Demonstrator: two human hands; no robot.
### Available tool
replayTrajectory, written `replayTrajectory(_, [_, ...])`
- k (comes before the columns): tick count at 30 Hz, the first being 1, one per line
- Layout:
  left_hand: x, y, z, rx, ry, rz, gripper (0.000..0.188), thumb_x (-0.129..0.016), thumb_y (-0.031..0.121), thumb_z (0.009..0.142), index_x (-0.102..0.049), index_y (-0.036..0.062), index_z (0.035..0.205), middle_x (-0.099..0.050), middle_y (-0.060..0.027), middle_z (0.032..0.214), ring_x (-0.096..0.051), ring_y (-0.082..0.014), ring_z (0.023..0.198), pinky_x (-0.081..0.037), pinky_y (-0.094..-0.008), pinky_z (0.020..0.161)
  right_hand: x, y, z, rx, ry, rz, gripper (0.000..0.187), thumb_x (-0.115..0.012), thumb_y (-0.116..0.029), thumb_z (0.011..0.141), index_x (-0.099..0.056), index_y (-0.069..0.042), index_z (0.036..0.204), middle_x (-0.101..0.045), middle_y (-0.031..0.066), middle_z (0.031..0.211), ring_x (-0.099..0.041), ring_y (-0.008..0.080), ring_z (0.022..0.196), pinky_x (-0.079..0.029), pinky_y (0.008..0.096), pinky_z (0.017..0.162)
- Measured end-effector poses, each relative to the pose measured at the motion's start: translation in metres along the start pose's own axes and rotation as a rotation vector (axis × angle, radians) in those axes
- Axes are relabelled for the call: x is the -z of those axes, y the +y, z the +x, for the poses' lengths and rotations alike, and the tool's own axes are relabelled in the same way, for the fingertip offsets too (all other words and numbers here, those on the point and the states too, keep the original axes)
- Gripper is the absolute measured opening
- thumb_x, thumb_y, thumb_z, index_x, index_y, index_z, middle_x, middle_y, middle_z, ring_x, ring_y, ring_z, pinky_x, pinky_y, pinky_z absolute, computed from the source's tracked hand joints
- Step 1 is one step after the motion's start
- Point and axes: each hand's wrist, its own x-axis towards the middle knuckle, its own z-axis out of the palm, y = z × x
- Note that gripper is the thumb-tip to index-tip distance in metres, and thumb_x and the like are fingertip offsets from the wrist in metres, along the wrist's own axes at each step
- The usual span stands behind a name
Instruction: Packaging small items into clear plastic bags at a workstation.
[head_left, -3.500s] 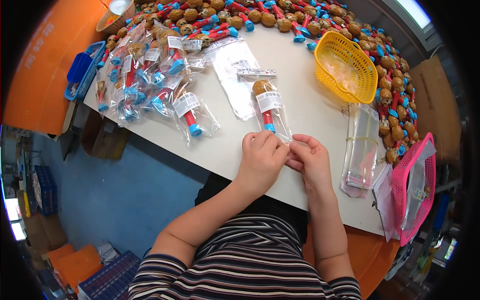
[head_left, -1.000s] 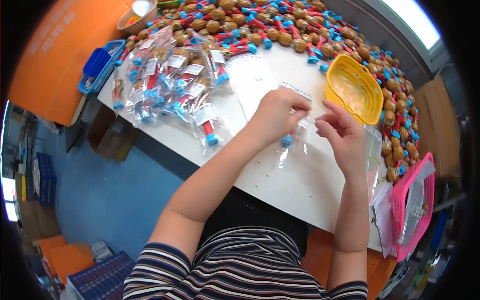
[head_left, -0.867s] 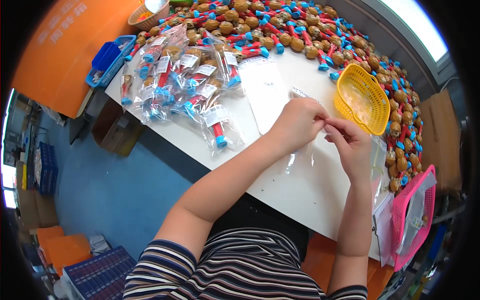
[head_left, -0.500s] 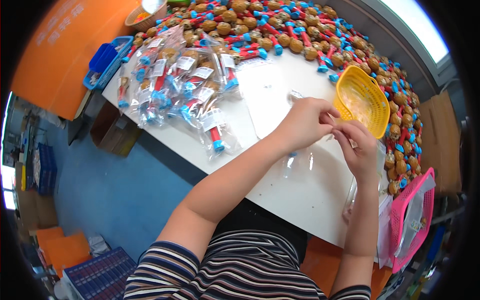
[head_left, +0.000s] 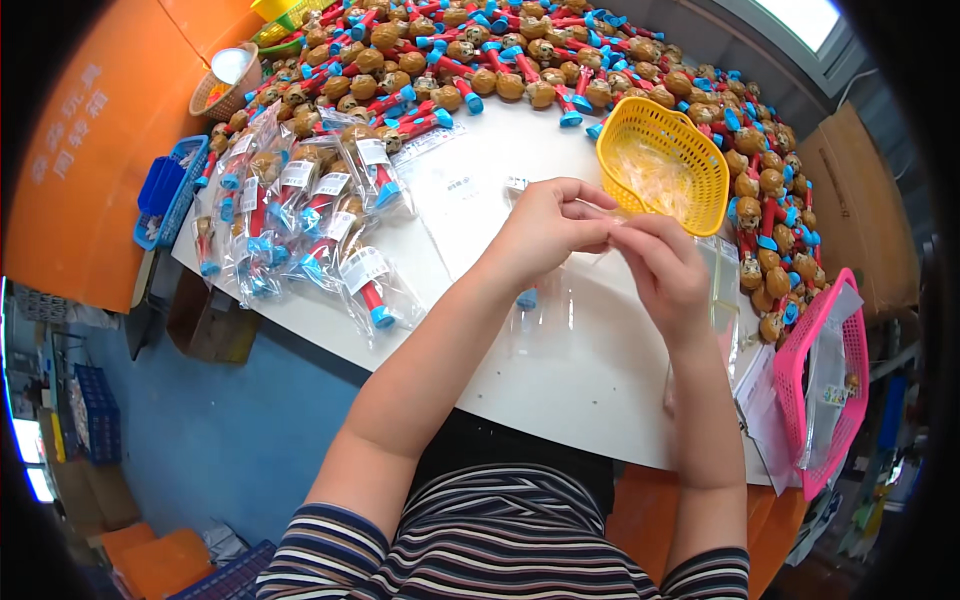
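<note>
Bagged toys (head_left: 300,225) piled at left on white table (head_left: 560,390). Left hand (head_left: 548,222) and right hand (head_left: 665,268) meet mid-table, fingers of both pinching top of a clear bag (head_left: 528,310) with a blue-ended toy inside, hanging just above the table. Yellow basket (head_left: 665,165) just behind; pink basket (head_left: 825,380) far right.

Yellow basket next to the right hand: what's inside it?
The yellow basket on the white table holds a loose heap of thin clear pieces, possibly plastic wrappers. What exactly they are is too blurred to tell, and the heap covers the basket's bottom.
</note>
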Motion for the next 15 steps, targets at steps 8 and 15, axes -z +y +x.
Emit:
replayTrajectory(8, [0.001,0.004,0.003,-0.05,-0.08,-0.28,0.041,-0.061,0.017,0.095,-0.051,-0.0079,0.127,-0.066,-0.0205,0.113,-0.065,-0.0244,0.107,-0.054,-0.0327,0.095,0.007,0.026,0.013,-0.358,0.068,0.306,0.007,-0.063,0.003,0.09,-0.065,0.004,0.096,-0.065,0.0079,0.098,-0.064,0.0119,0.081,-0.053,0.0231,0.068])
replayTrajectory(15, [-0.003,-0.001,0.02,-0.153,0.007,-0.678,0.039,-0.064,0.02,0.093,-0.054,-0.0078,0.117,-0.064,-0.0201,0.111,-0.064,-0.0249,0.107,-0.055,-0.0338,0.093,0.032,0.08,0.039,-0.51,0.154,0.047,0.015,-0.065,-0.002,0.089,-0.065,0.003,0.103,-0.069,0.0084,0.089,-0.069,0.0123,0.082,-0.054,0.0246,0.072])
